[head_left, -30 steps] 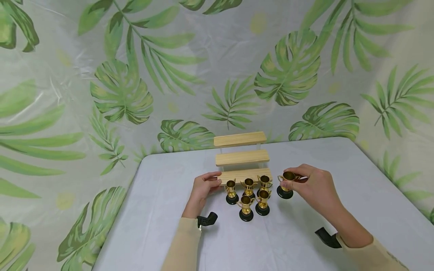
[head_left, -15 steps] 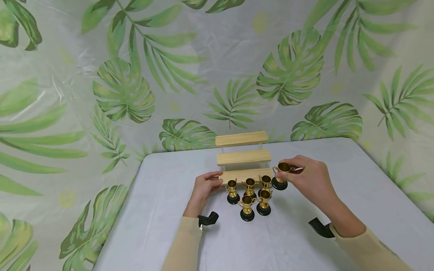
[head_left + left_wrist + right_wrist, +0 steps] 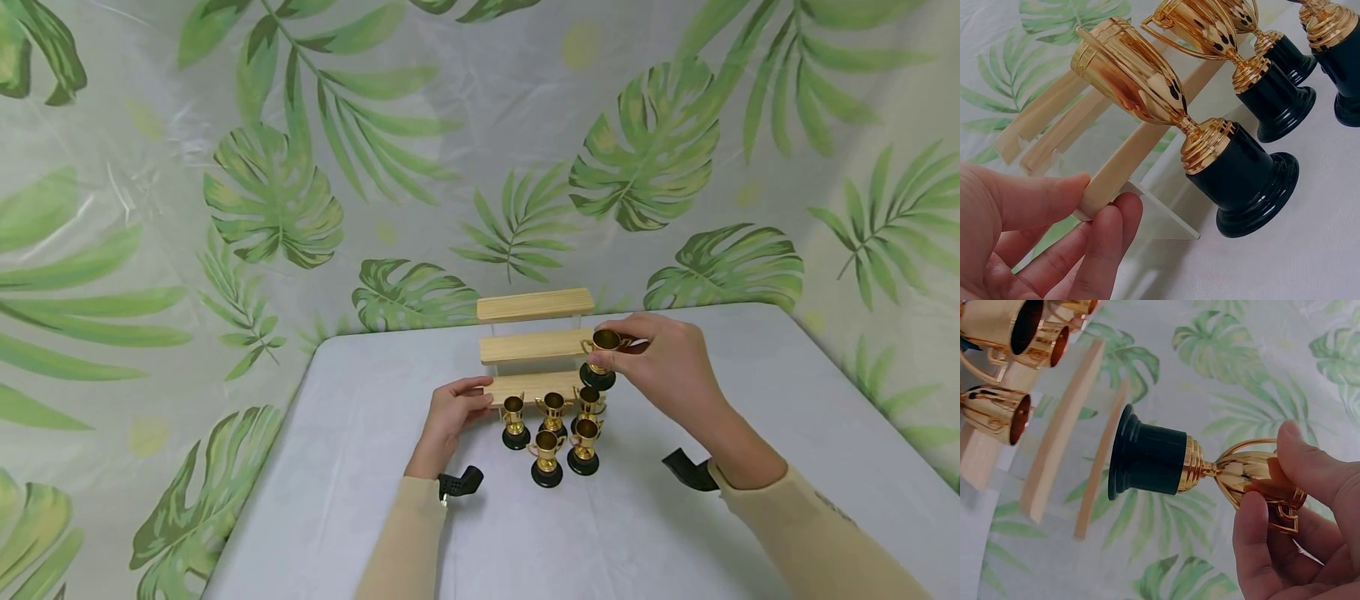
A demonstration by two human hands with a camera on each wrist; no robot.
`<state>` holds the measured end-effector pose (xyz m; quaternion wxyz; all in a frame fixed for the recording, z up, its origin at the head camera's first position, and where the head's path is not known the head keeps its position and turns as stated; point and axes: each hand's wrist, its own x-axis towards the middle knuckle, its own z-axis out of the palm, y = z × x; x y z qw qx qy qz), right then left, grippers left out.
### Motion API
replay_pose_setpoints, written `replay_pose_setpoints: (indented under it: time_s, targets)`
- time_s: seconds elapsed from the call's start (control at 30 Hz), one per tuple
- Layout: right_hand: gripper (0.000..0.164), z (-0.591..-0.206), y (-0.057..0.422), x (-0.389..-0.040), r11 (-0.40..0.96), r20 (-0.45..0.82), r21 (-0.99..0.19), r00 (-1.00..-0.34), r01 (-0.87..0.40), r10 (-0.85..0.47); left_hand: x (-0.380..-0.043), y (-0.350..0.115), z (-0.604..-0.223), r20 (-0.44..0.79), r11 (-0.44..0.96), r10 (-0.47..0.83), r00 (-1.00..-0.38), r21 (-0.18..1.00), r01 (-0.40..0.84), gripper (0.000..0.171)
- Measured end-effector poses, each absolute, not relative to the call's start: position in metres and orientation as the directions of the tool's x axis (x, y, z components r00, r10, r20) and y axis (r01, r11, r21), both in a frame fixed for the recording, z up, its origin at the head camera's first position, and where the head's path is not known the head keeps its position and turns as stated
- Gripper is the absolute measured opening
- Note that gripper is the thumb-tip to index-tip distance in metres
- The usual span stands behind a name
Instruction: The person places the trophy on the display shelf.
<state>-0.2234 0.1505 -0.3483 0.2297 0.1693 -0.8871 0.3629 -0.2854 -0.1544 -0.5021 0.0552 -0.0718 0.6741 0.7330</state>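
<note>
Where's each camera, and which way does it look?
Head: on the head, looking forward and down at table, rack and standing trophies; left hand, right hand, sleeves show.
Left wrist: on that wrist, facing the left hand, pinching the bottom shelf.
Right wrist: on that wrist, facing the right hand, holding another trophy.
Both wrist views share the rack and standing trophies.

A second ago the person's right hand (image 3: 667, 367) held a small gold two-handled trophy cup with a round black base (image 3: 1191, 464) off to the right of the other gold-and-black trophies (image 3: 547, 460); since then both have come up and leftward, so the cup now covers the right ends of the lowest pale wooden plank (image 3: 528, 387) and the middle pale wooden plank (image 3: 528, 347). The beige right sleeve (image 3: 817, 525) and black curved wrist mount (image 3: 692, 472) have swung inward with them.
</note>
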Motion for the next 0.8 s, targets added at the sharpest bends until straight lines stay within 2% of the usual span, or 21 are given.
replay_pose_setpoints:
  time_s: [0.4,0.8]
  targets:
    - [0.045,-0.318,0.135,-0.248,0.662,0.543,-0.562,-0.825,-0.496,-0.157,-0.284,-0.155,-0.498,-0.172,-0.090,-0.009,-0.985,0.981,-0.171,0.031]
    - [0.035,-0.296,0.118,-0.274,0.633,0.559,-0.564,-0.809,-0.530,-0.180,-0.288,-0.155,-0.501,-0.182,-0.116,-0.002,-0.983,0.977,-0.181,0.031]
